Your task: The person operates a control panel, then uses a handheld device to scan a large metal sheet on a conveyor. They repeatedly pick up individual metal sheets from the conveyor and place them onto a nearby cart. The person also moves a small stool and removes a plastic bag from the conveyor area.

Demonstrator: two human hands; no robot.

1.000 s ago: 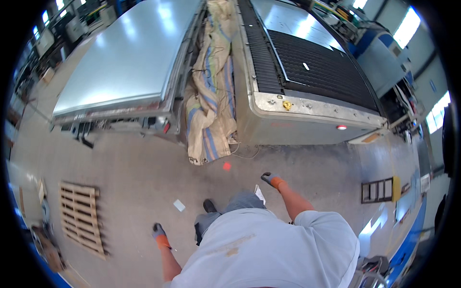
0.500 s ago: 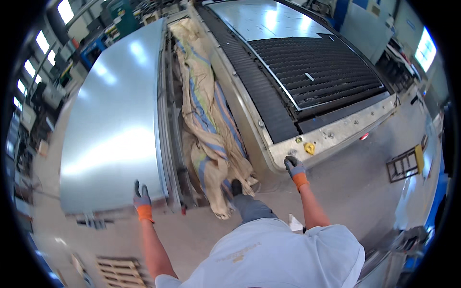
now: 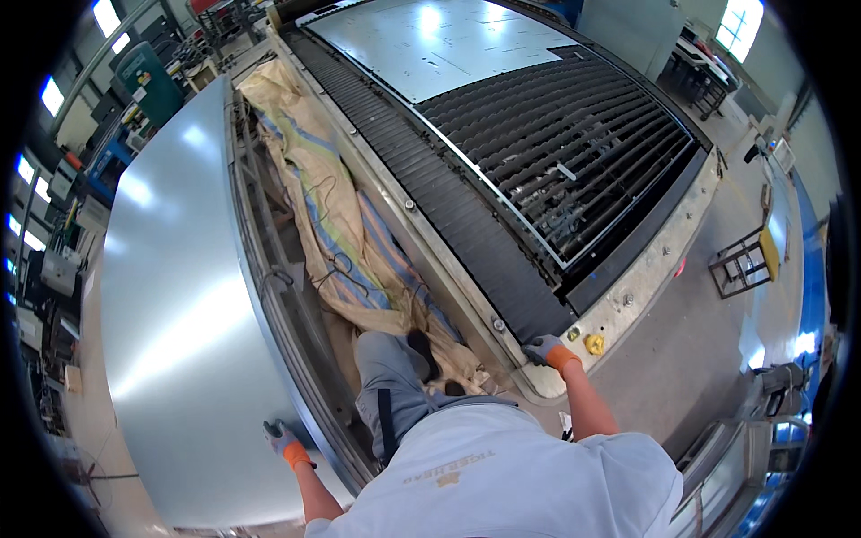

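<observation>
My left hand [image 3: 285,438], in a grey glove with an orange cuff, is over the near right part of a large shiny metal sheet [image 3: 179,314]. Its fingers are apart and hold nothing; it appears to touch the surface. My right hand [image 3: 545,351], gloved alike, rests at the near corner of a flatbed cutting machine's metal frame [image 3: 614,314], beside a black ribbed cover [image 3: 448,215]. Its fingers look stretched out over the edge. Between sheet and machine lies a beige striped tarp [image 3: 332,224], where my legs and dark shoes are.
A cut metal sheet [image 3: 430,45] covers the far part of the dark slatted bed [image 3: 556,152]; a small pale strip [image 3: 566,171] lies on the slats. A yellow knob-like piece [image 3: 594,344] sits near my right hand. A yellow-topped stool [image 3: 749,262] stands at right. A green cabinet [image 3: 151,82] is far left.
I have moved forward into the gap between sheet and machine. My left hand has come over the sheet from its near edge; my right has moved onto the machine's corner beside the ribbed cover.
</observation>
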